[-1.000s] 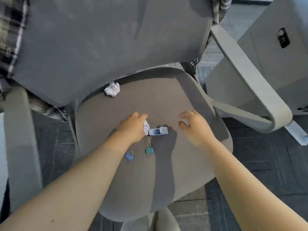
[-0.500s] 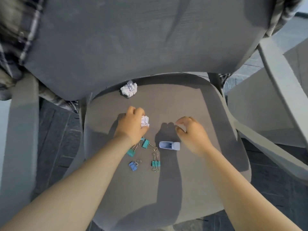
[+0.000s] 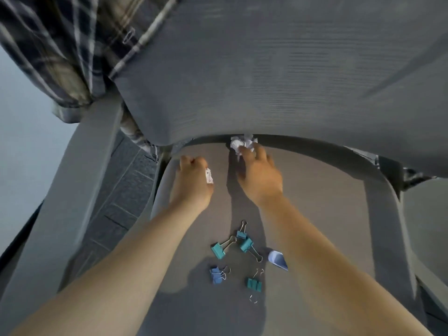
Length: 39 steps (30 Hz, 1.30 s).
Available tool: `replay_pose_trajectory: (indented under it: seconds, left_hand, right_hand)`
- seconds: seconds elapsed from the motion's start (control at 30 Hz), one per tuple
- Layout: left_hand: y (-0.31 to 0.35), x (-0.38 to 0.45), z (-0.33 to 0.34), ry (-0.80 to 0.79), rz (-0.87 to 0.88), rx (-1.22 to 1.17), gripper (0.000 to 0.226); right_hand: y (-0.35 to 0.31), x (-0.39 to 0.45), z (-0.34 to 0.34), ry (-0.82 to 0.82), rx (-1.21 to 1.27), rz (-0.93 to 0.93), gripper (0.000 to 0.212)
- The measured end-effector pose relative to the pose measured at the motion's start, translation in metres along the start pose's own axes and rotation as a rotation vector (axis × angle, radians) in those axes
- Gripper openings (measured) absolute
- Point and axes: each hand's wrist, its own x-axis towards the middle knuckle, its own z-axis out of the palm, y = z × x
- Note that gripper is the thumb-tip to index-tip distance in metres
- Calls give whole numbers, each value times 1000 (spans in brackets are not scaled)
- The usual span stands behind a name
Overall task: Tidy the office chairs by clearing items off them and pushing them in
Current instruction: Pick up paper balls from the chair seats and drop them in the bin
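Note:
A grey office chair seat (image 3: 327, 214) fills the view, its backrest (image 3: 266, 76) looming above. My left hand (image 3: 192, 180) is closed around a small crumpled white paper (image 3: 209, 176) near the seat's back left. My right hand (image 3: 260, 175) reaches to the seat's rear edge, fingers touching a second crumpled paper ball (image 3: 242, 143) tucked under the backrest. Several teal and blue binder clips (image 3: 238, 253) lie between my forearms, next to a small pale blue plastic piece (image 3: 278, 260).
A plaid shirt (image 3: 60, 44) hangs over the backrest's upper left. The left armrest (image 3: 72, 190) runs down the left side, with dark floor tiles (image 3: 121, 202) between it and the seat. The right armrest (image 3: 426, 238) borders the seat's right edge.
Both hands moved toward the back of the seat. My right hand left the pale blue piece and reached the far paper ball. My left hand kept its paper. The view tilted closer.

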Motion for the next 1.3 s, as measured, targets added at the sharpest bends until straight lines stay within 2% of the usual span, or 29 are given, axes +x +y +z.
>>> replay_pose_trajectory:
  seconds: [0.2,0.37,0.5,0.57,0.67,0.83,1.0,1.3]
  left_hand:
    - [-2,13,7,38,1,-23,40]
    - [-9,16,9,42,2,-43,41]
    - [-6,5,4,22,-2,-86,40]
    - [0,-5,-3,12,23,-93,40]
    - [15,-23,-20,-5,83,-93,40]
    - [45,-62,-52,-39,255,-82,40]
    - [80,-113,-74,-114,468,-51,39]
    - [157,-228,-82,-253,874,71,44]
  right_hand:
    - [-6,32,15,154,-6,74,44]
    - [0,41,22,237,-51,42,35]
    - [2,15,16,280,29,-21,26]
    - [8,-3,3,301,19,-30,28]
    - [13,-35,-28,264,83,31,27]
    - [23,-101,-76,330,278,144,16]
    - [29,-181,-112,529,342,283,3]
    - [57,-334,-144,715,331,576,29]
